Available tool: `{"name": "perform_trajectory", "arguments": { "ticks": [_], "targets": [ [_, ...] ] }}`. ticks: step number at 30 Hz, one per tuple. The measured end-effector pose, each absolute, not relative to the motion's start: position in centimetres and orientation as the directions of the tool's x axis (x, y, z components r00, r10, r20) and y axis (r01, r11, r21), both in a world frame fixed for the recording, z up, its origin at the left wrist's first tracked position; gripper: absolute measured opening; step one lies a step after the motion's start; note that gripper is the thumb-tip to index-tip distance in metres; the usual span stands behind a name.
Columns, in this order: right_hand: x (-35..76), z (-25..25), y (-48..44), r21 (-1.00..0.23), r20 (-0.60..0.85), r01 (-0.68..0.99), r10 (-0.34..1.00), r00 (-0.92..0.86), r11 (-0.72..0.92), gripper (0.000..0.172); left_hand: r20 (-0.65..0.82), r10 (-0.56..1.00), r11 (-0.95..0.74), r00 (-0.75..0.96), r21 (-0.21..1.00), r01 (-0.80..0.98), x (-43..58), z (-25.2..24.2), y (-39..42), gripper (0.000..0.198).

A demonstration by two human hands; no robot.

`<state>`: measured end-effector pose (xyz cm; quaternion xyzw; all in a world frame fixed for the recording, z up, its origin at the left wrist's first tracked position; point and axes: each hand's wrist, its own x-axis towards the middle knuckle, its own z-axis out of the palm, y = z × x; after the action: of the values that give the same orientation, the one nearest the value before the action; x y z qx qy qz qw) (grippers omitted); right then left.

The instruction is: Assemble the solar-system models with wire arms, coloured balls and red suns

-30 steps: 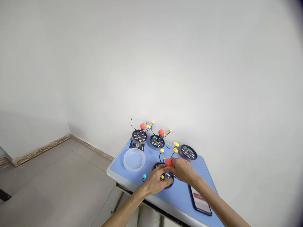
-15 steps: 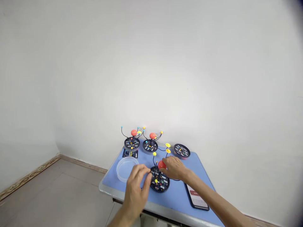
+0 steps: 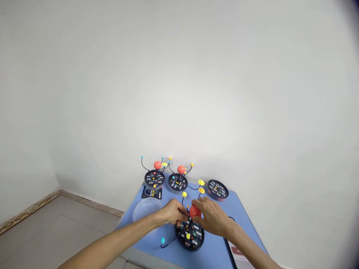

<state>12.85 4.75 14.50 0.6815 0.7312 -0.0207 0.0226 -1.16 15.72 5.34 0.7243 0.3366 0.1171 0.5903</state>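
A solar system model (image 3: 193,243) with a round black printed base stands near the front of the blue table. My right hand (image 3: 211,216) has its fingers closed around the red ball (image 3: 195,212) at the model's centre. My left hand (image 3: 175,213) reaches in from the left, fingers pinched beside the central post just under that ball; what lies between them is hidden. Thin black arms spread from the post, carrying a blue ball (image 3: 162,241) at the left, yellow balls (image 3: 184,194) and an orange-yellow ringed piece (image 3: 201,190).
Two similar models (image 3: 154,178) (image 3: 177,182) stand at the back by the wall. Right of them sits a base without arms (image 3: 218,189). A clear round lid (image 3: 140,210) and a dark printed card (image 3: 157,194) lie at left, a phone (image 3: 238,257) at front right.
My left hand has moved from the model's left rim in to its central post. The blue ball on its arm now shows at the left. My right hand stays on the red ball.
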Motion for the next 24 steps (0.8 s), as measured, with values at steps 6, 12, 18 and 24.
{"name": "perform_trajectory", "arguments": {
  "ticks": [6, 12, 18, 24],
  "targets": [
    [12.7, 14.6, 4.8, -0.059, -0.073, 0.997, 0.995, -0.063, 0.059, 0.026, -0.338, 0.57, 0.063, 0.749, 0.927, 0.37, -0.5, 5.4, 15.3, 0.014],
    [12.6, 14.6, 4.8, -0.076, -0.081, 0.996, 0.995, -0.061, 0.055, 0.024, -0.342, 0.595, 0.128, 0.727, 0.933, 0.335, -0.2, 5.6, 14.5, 0.003],
    [12.8, 14.3, 4.7, -0.055, -0.095, 0.994, 0.991, -0.099, 0.094, 0.019, -0.324, 0.63, 0.156, 0.706, 0.943, 0.294, 0.0, 5.6, 13.9, 0.005],
    [13.0, 14.3, 4.9, -0.002, -0.116, 0.992, 0.985, -0.129, 0.129, 0.013, -0.292, 0.657, 0.135, 0.695, 0.953, 0.272, 0.0, 5.4, 13.5, 0.009]
  ]
}}
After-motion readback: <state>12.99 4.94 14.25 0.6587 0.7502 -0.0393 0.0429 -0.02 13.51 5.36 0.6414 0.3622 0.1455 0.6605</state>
